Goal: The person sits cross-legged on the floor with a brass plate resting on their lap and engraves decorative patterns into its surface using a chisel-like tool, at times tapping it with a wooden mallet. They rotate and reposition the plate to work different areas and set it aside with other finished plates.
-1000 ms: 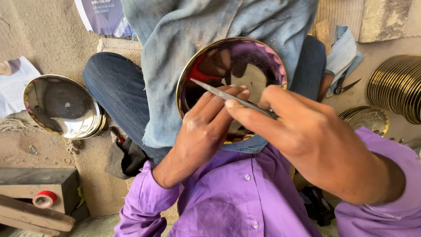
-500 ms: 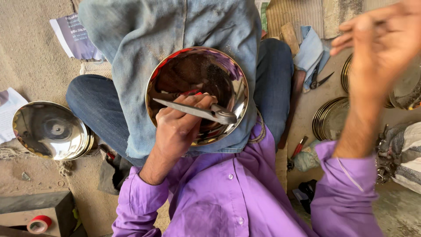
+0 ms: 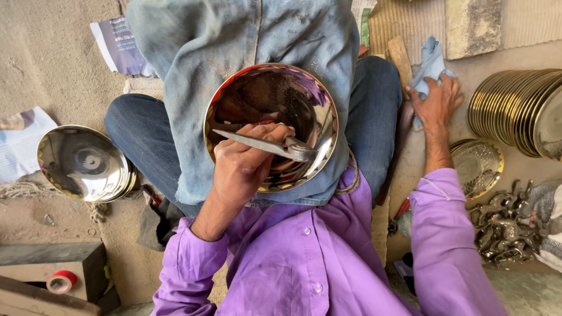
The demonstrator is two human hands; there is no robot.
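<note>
Polished metal bowl (image 3: 271, 126) found resting on a blue denim cloth (image 3: 234, 41) draped over the lap, mirror-bright inside, gold-toned scalloped rim. Left hand (image 3: 246, 161) observed closed at the near rim of the bowl, fingers curled tight round a slim grey metal tool (image 3: 266, 145); tool lying crosswise over the bowl's opening, pointed end towards the left, broader end near the bowl's right rim. Whether the same hand also pinched the bowl's rim: could not be told.

Right hand (image 3: 436, 102) noted well apart from the bowl, stretched out to the floor on the right, fingers bent down onto a pale blue rag (image 3: 431, 64), touching it; grip only partly closed, and whether the rag was truly grasped could not be told. Wooden stick (image 3: 400, 55) lying just beside that rag.

Further right: row of gold-rimmed plates (image 3: 515, 111) stacked on edge; one embossed plate (image 3: 480, 167) flat on the floor near the forearm; heap of small dull grey metal castings (image 3: 506, 225) below it. On the left: second shiny bowl (image 3: 82, 164) on the ground, well apart from the lap. Roll of red tape (image 3: 61, 282) seen at lower left on a dark block. Purple shirt sleeves on both arms.
</note>
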